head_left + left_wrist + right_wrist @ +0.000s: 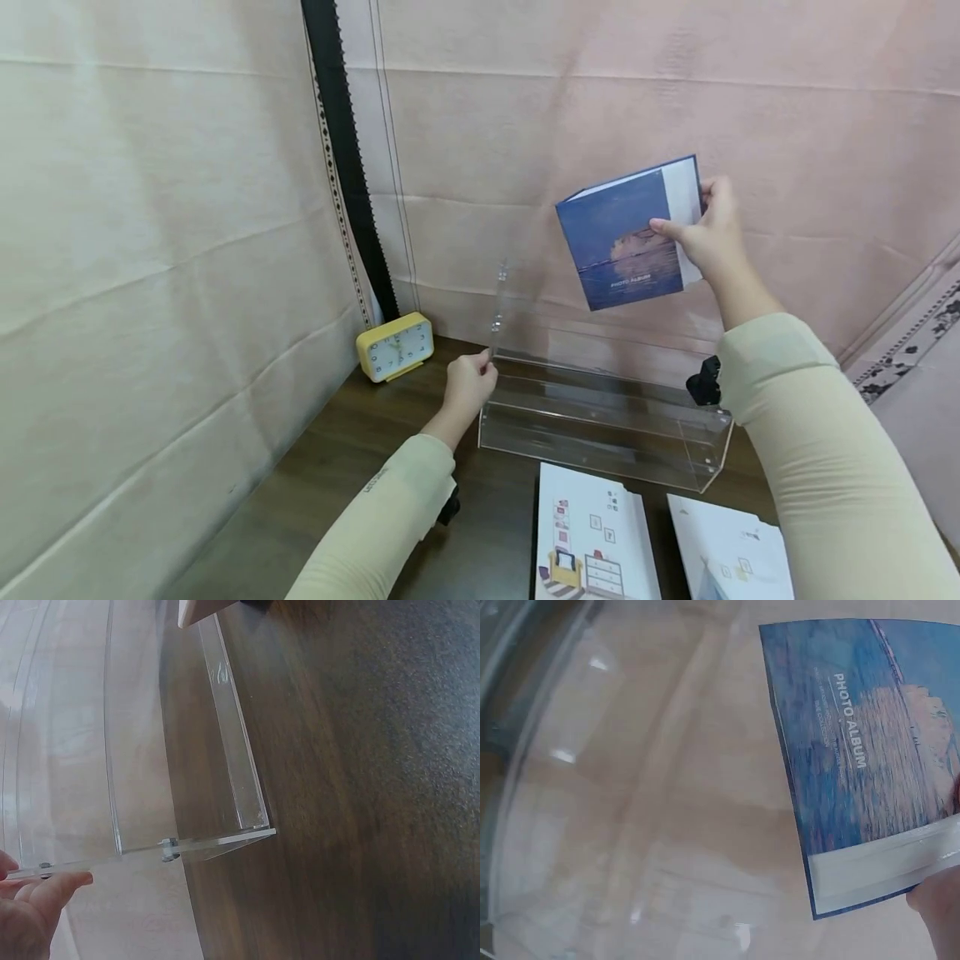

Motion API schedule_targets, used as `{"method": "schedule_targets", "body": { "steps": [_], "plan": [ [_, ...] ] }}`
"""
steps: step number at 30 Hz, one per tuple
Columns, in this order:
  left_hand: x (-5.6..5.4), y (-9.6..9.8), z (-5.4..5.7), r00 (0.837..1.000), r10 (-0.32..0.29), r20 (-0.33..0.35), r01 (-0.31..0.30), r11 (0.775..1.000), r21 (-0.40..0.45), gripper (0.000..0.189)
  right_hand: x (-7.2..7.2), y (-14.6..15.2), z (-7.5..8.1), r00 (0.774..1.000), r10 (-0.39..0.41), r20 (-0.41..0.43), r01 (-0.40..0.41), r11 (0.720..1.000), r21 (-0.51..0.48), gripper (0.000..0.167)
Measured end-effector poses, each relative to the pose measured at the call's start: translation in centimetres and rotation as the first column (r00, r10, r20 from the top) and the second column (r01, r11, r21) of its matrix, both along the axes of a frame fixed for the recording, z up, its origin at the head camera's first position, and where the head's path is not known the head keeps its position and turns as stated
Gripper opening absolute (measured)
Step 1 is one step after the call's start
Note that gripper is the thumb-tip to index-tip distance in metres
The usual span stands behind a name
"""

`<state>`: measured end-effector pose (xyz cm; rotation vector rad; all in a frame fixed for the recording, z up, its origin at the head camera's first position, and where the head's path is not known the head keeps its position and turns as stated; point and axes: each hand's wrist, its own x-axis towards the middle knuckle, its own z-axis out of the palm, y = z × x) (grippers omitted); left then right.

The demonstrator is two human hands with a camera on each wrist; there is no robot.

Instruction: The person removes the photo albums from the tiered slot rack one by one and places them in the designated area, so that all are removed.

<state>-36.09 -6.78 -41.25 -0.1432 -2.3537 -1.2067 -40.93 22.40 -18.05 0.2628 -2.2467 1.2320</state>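
In the head view my right hand (712, 237) grips a blue photo album (626, 242) by its right edge, thumb across the front cover. The album is tilted and held up above a clear acrylic tiered rack (585, 442). The right wrist view shows the cover of the photo album (862, 742) close up, with only a bit of the hand in sight. Low at the rack's left side, my left hand (468, 383) pinches the edge of its clear side panel. The left wrist view shows that hand (34, 915) with thumb and fingers on either side of the panel (135, 859).
A yellow alarm clock (396, 346) stands left of the rack, near the corner. Two white booklets lie in front of the rack, one at the left (592, 533) and one at the right (727, 550). Pale cloth walls (525, 150) enclose the brown wooden table (345, 475).
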Motion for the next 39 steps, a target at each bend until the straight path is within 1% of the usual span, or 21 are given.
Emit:
{"method": "schedule_targets", "body": {
  "steps": [2, 5, 8, 11, 13, 15, 16, 18, 19, 21, 22, 23, 25, 26, 27, 29, 30, 31, 33, 36, 39],
  "plan": [
    [0.1, 0.2, 0.1, 1.000, -0.013, 0.014, 0.013, 1.000, 0.008, 0.028, 0.4, 0.2, 0.8, 0.999, 0.017, -0.034, -0.018, 1.000, -0.007, 0.052],
    [0.2, 0.3, 0.2, 1.000, -0.023, 0.004, 0.023, 1.000, 0.016, 0.028, 1.0, 0.4, 1.6, 0.998, 0.023, -0.061, -0.024, 1.000, -0.017, 0.048],
    [0.1, 0.2, 0.2, 1.000, -0.013, -0.012, 0.013, 1.000, 0.010, 0.028, 1.6, 0.4, 2.1, 0.997, 0.028, -0.071, -0.028, 1.000, -0.012, 0.046],
    [-0.1, 0.1, 0.1, 1.000, -0.004, -0.014, 0.004, 1.000, 0.004, 0.028, 2.1, 0.1, 2.8, 0.996, 0.037, -0.086, -0.040, 0.998, -0.038, 0.046],
    [-0.3, 0.1, 0.1, 1.000, -0.006, -0.013, 0.006, 1.000, 0.000, 0.029, 2.6, 0.0, 3.4, 0.993, 0.052, -0.105, -0.062, 0.994, -0.094, 0.045],
    [-0.4, 0.1, 0.1, 1.000, -0.010, -0.008, 0.010, 1.000, -0.002, 0.030, 3.3, -0.1, 4.1, 0.989, 0.082, -0.121, -0.105, 0.974, -0.199, 0.046],
    [-0.5, 0.2, 0.1, 1.000, -0.011, -0.008, 0.011, 1.000, -0.004, 0.030, 3.7, -0.2, 4.3, 0.986, 0.104, -0.129, -0.135, 0.955, -0.263, 0.046],
    [-0.6, 0.3, 0.2, 1.000, -0.012, 0.002, 0.012, 1.000, -0.008, 0.030, 4.8, -0.5, 4.3, 0.977, 0.155, -0.148, -0.203, 0.895, -0.398, 0.048],
    [-0.6, 0.3, 0.2, 1.000, -0.012, 0.003, 0.012, 1.000, -0.011, 0.030, 5.5, -0.7, 3.9, 0.975, 0.169, -0.143, -0.215, 0.871, -0.442, 0.049],
    [-0.7, 0.4, 0.2, 1.000, -0.011, 0.005, 0.011, 1.000, -0.018, 0.030, 6.8, -1.1, 2.3, 0.972, 0.198, -0.127, -0.235, 0.829, -0.508, 0.048],
    [-0.8, 0.4, 0.2, 1.000, -0.013, 0.011, 0.013, 1.000, -0.012, 0.030, 7.6, -1.2, 0.9, 0.972, 0.211, -0.105, -0.234, 0.822, -0.519, 0.047],
    [-0.8, 0.5, 0.2, 1.000, -0.012, 0.011, 0.012, 1.000, -0.011, 0.030, 8.5, -1.3, -0.7, 0.972, 0.222, -0.072, -0.227, 0.827, -0.514, 0.045],
    [-1.0, 0.9, 0.0, 1.000, -0.018, 0.007, 0.018, 1.000, -0.007, 0.030, 10.2, -1.4, -4.7, 0.961, 0.276, 0.017, -0.224, 0.814, -0.536, 0.041],
    [-1.0, 1.0, -0.1, 1.000, -0.020, 0.004, 0.020, 1.000, -0.011, 0.029, 11.1, -1.5, -6.9, 0.948, 0.313, 0.064, -0.224, 0.795, -0.564, 0.038],
    [-1.0, 1.2, -0.3, 1.000, -0.023, 0.002, 0.023, 1.000, -0.013, 0.029, 12.1, -1.5, -9.1, 0.931, 0.336, 0.141, -0.198, 0.792, -0.578, 0.038],
    [-1.1, 1.6, -0.5, 0.999, -0.034, -0.005, 0.034, 0.999, -0.017, 0.029, 13.9, -1.6, -13.3, 0.885, 0.368, 0.286, -0.134, 0.789, -0.599, 0.039],
    [-1.2, 1.7, -0.5, 0.999, -0.041, -0.007, 0.041, 0.999, -0.020, 0.029, 14.7, -1.9, -15.2, 0.859, 0.370, 0.355, -0.093, 0.793, -0.602, 0.041],
    [-1.2, 1.8, -0.5, 0.999, -0.045, -0.003, 0.045, 0.999, -0.018, 0.029, 15.4, -2.3, -16.8, 0.833, 0.357, 0.423, -0.054, 0.813, -0.580, 0.043],
    [-1.3, 1.8, -0.4, 0.999, -0.048, 0.009, 0.049, 0.999, -0.010, 0.030, 16.5, -3.6, -19.6, 0.793, 0.314, 0.522, 0.011, 0.849, -0.529, 0.046],
    [-1.5, 1.5, -0.1, 0.997, -0.053, 0.048, 0.053, 0.999, 0.009, 0.031, 17.3, -6.2, -22.3, 0.770, 0.293, 0.567, 0.023, 0.875, -0.484, 0.047],
    [-1.5, 1.1, 0.1, 0.995, -0.066, 0.081, 0.065, 0.998, 0.019, 0.032, 17.6, -9.0, -23.9, 0.749, 0.311, 0.585, -0.005, 0.885, -0.465, 0.046]
  ]
}}
